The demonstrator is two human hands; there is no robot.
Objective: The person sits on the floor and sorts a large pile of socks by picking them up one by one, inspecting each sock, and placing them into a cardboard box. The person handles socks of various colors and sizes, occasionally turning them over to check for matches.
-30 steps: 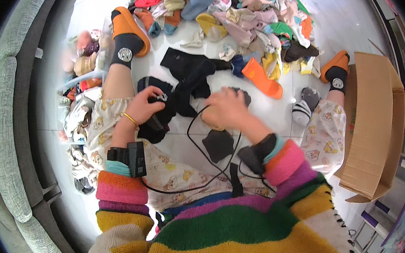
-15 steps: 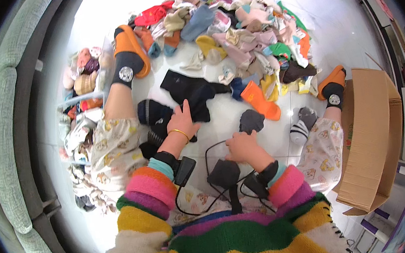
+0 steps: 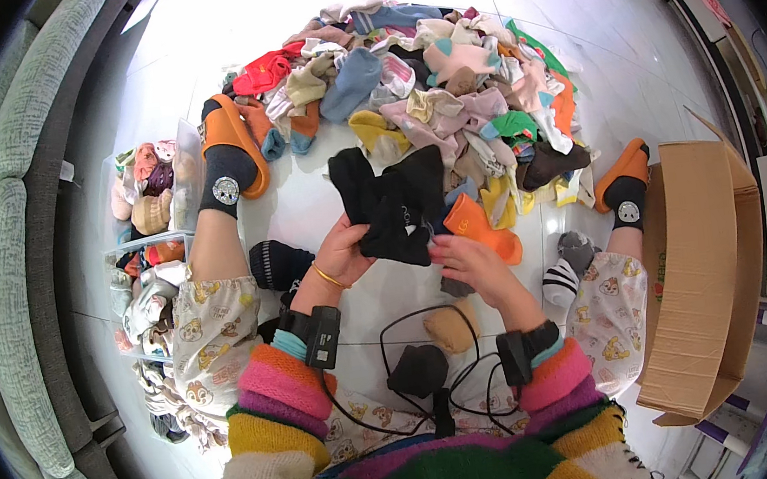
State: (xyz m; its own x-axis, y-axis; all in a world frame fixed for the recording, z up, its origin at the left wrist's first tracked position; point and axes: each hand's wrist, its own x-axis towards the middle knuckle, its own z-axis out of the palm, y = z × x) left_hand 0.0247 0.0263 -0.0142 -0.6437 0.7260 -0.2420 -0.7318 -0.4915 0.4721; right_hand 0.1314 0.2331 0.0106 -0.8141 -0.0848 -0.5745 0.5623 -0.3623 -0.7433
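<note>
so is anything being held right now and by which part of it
The left hand holds the black socks by their lower left edge; the right hand is at their lower right corner, its grip unclear.

I'm in a home, by the look of it a living room: a long grey sofa runs along my left, the floor is shiny pale tile, and I sit in patterned pyjamas and orange slippers before heaped everyday socks.
</note>
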